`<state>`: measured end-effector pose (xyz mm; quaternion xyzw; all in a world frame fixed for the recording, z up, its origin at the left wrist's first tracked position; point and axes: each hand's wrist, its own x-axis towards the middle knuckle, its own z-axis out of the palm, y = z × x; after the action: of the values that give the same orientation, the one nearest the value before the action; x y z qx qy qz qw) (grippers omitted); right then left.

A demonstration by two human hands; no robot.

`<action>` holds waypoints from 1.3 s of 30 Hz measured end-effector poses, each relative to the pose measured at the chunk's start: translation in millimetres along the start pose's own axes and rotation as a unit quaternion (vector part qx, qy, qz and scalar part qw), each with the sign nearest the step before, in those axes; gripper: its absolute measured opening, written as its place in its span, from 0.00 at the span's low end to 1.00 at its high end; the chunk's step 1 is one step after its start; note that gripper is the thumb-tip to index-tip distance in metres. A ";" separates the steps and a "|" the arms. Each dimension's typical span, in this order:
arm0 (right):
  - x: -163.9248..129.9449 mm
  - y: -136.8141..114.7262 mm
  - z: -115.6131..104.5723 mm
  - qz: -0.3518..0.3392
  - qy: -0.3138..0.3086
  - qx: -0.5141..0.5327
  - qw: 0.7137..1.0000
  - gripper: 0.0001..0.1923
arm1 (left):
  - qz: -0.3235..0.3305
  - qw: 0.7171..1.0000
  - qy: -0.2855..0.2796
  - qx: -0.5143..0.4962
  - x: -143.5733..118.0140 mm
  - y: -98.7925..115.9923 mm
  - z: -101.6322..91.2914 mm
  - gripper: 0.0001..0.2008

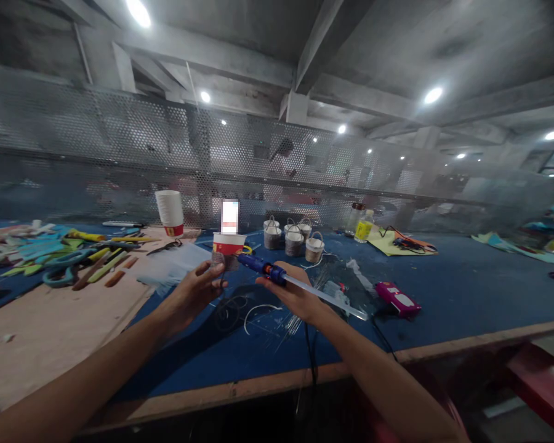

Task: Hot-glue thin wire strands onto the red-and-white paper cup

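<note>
While the right hand [295, 292] grips the glue gun [255, 264], its long axis slanting up leftward from the glue stick [325, 298], the cup [229, 244] lies just past its front end, held upright by the left hand [197, 288]; contact is unclear.

Bare forearms [106, 366] narrow toward slim, uncovered fingers [206, 275].

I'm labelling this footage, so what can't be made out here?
Head view:
Inside of the held paper cup: hidden by its wall.
Whether the glue gun touches the cup: too small.
Under the pixelated patch: masked.
Yellow bottle's lettering: too small.
Red object, lower right: cut off by the edge.
</note>
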<state>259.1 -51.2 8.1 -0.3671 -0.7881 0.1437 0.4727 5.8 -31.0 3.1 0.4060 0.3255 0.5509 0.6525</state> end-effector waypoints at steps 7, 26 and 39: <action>0.9 1.2 0.5 0.002 0.005 0.003 1.000 0.21 | -0.002 1.000 -0.008 -0.001 -0.5 0.7 -1.8 0.16; 0.2 1.7 0.2 0.004 0.007 0.011 1.000 0.22 | -0.008 1.000 -0.025 -0.002 -3.1 2.5 -1.2 0.10; 1.9 -3.6 -3.5 0.025 0.002 0.029 0.999 0.22 | -0.036 0.997 -0.035 -0.050 -3.4 3.8 -3.9 0.08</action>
<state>259.9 -52.8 13.3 -0.3727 -0.7731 0.1776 0.4816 0.0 -33.4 4.6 0.3799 0.2887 0.5281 0.7024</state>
